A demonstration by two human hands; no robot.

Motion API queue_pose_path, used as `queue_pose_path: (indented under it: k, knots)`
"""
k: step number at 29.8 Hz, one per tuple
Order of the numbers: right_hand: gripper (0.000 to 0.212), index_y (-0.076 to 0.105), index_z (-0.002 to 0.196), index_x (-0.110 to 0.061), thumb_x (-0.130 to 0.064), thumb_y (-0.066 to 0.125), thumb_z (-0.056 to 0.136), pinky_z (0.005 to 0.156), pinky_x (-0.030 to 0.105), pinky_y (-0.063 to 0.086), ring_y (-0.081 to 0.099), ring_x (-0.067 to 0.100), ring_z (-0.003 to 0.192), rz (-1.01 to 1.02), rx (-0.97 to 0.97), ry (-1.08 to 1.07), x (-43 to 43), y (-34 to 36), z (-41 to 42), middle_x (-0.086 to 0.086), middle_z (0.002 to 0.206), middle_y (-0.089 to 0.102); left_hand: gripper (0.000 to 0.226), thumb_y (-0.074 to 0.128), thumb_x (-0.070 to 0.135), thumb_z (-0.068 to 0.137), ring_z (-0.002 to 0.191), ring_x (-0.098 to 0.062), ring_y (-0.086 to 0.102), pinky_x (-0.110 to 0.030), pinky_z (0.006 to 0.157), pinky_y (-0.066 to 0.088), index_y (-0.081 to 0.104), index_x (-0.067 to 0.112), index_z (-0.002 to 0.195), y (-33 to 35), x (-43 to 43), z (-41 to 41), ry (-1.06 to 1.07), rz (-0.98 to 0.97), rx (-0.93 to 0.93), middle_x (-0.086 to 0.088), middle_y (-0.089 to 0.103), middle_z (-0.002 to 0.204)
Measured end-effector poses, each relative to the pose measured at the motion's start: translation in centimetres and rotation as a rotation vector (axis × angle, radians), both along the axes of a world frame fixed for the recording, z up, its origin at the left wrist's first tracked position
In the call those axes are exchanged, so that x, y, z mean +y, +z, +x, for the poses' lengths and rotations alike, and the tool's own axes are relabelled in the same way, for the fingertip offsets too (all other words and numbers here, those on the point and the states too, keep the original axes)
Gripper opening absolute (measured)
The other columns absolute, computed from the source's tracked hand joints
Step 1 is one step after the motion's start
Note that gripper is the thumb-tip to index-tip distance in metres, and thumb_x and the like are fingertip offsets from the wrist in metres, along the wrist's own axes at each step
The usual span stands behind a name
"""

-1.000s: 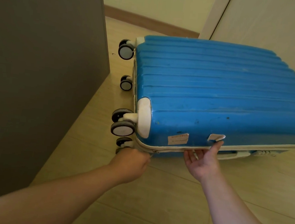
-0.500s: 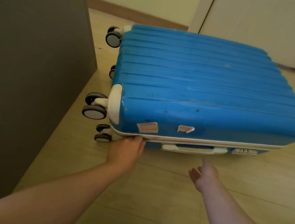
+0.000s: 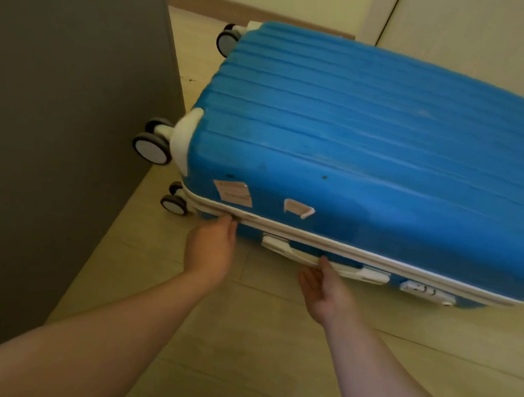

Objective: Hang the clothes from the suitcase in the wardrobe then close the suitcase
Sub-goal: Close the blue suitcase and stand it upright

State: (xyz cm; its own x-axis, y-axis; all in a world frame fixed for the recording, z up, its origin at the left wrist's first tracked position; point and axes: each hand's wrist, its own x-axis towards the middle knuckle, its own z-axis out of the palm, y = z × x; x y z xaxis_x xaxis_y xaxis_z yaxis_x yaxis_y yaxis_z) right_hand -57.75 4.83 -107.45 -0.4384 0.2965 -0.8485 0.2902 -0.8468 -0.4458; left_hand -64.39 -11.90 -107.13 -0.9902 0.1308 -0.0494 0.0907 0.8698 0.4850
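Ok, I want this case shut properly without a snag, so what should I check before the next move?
1. Lid down on the suitcase: ok, halves meet along the white seam.
2. Cloth caught in the seam: ok, none on the visible front edge.
3. Left hand gripping a zip pull: cannot tell, fingertips hide it.
4. Right hand clear of the seam: ok, open, touching the side handle.
5. Combination lock set: cannot tell, blurred.
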Motion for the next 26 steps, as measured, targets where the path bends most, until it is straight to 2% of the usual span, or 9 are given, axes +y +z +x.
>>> queue_pose_path:
  k: [4, 8, 12, 17, 18, 20, 21, 24, 26]
  knots:
    - [0.011, 0.059, 0.098, -0.012, -0.021, 0.057, 0.092, 0.087, 0.038, 0.045, 0.062, 0.020, 0.087, -0.055, -0.023, 0.169, -1.1, -0.1, 0.5, 0.007, 0.098, 0.063, 0.029, 0.035, 0.028, 0.100, 0.089, -0.030, 0.057, -0.034, 0.066, 0.042, 0.056, 0.009, 0.106, -0.3, -0.6, -0.3, 0.065, -0.050, -0.037, -0.015, 0.063, 0.097]
    - [0.010, 0.057, 0.084, -0.006, -0.012, 0.056, 0.092, 0.087, 0.036, 0.052, 0.058, 0.025, 0.078, -0.050, -0.010, -0.026, 1.9, -0.2, 1.2, 0.013, 0.085, 0.058, 0.029, 0.032, 0.033, 0.100, 0.077, -0.024, 0.053, -0.030, 0.059, 0.039, 0.054, 0.015, 0.106, -0.3, -1.7, -0.6, 0.070, -0.144, -0.034, -0.010, 0.063, 0.094]
    - [0.006, 0.056, 0.084, -0.004, -0.003, 0.057, 0.090, 0.089, 0.033, 0.051, 0.055, 0.021, 0.079, 0.014, -0.012, 0.002, 3.3, -0.3, 2.1, 0.012, 0.086, 0.057, 0.029, 0.034, 0.032, 0.100, 0.070, -0.024, 0.055, -0.028, 0.055, 0.036, 0.055, 0.012, 0.098, 0.3, -1.0, 0.3, -0.017, -0.172, 0.004, -0.010, 0.065, 0.087]
    - [0.007, 0.057, 0.086, -0.005, -0.010, 0.058, 0.091, 0.064, 0.032, 0.057, 0.059, 0.021, 0.075, -0.015, -0.069, 0.139, 2.5, -0.2, 2.2, 0.012, 0.078, 0.064, 0.030, 0.034, 0.031, 0.100, 0.086, -0.023, 0.064, -0.030, 0.068, 0.046, 0.059, 0.017, 0.107, 1.0, 5.9, 4.6, -0.404, -0.190, -0.026, -0.005, 0.067, 0.097]
    - [0.010, 0.058, 0.088, -0.005, -0.015, 0.059, 0.091, 0.063, 0.031, 0.056, 0.060, 0.022, 0.074, -0.039, -0.090, 0.188, 2.2, -0.3, 2.2, 0.012, 0.076, 0.066, 0.029, 0.034, 0.029, 0.100, 0.089, -0.025, 0.064, -0.030, 0.070, 0.046, 0.059, 0.015, 0.109, 1.0, 7.7, 5.6, -0.470, -0.204, -0.037, -0.006, 0.067, 0.100]
    - [0.019, 0.060, 0.095, -0.004, -0.023, 0.058, 0.091, 0.073, 0.034, 0.052, 0.060, 0.025, 0.079, -0.131, -0.085, 0.264, 1.5, -0.4, 2.4, 0.014, 0.086, 0.065, 0.030, 0.033, 0.027, 0.100, 0.093, -0.027, 0.064, -0.032, 0.070, 0.046, 0.057, 0.013, 0.111, 1.1, 10.2, 6.8, -0.506, -0.224, -0.084, -0.009, 0.066, 0.103]
    - [0.022, 0.060, 0.096, -0.005, -0.025, 0.057, 0.092, 0.076, 0.035, 0.050, 0.060, 0.026, 0.081, -0.162, -0.060, 0.257, 1.5, -0.5, 2.5, 0.014, 0.089, 0.065, 0.031, 0.032, 0.028, 0.100, 0.093, -0.028, 0.064, -0.032, 0.070, 0.046, 0.057, 0.013, 0.111, 1.1, 10.7, 6.7, -0.496, -0.233, -0.089, -0.009, 0.066, 0.103]
    - [0.018, 0.060, 0.083, -0.006, -0.020, 0.055, 0.092, 0.073, 0.037, 0.049, 0.060, 0.026, 0.076, -0.129, -0.019, 0.128, 3.2, -0.3, 3.9, 0.013, 0.079, 0.065, 0.031, 0.032, 0.030, 0.100, 0.092, -0.027, 0.064, -0.028, 0.064, 0.039, 0.057, 0.017, 0.110, 0.5, 10.0, 6.2, -0.517, -0.294, -0.012, -0.006, 0.067, 0.103]
    - [0.013, 0.055, 0.081, -0.005, -0.014, 0.053, 0.091, 0.078, 0.040, 0.050, 0.059, 0.027, 0.078, -0.079, -0.026, -0.015, 5.1, 0.1, 5.3, 0.015, 0.084, 0.061, 0.032, 0.031, 0.033, 0.100, 0.091, -0.025, 0.064, -0.026, 0.062, 0.036, 0.056, 0.018, 0.112, 0.3, 9.2, 5.9, -0.548, -0.311, 0.024, -0.005, 0.067, 0.102]
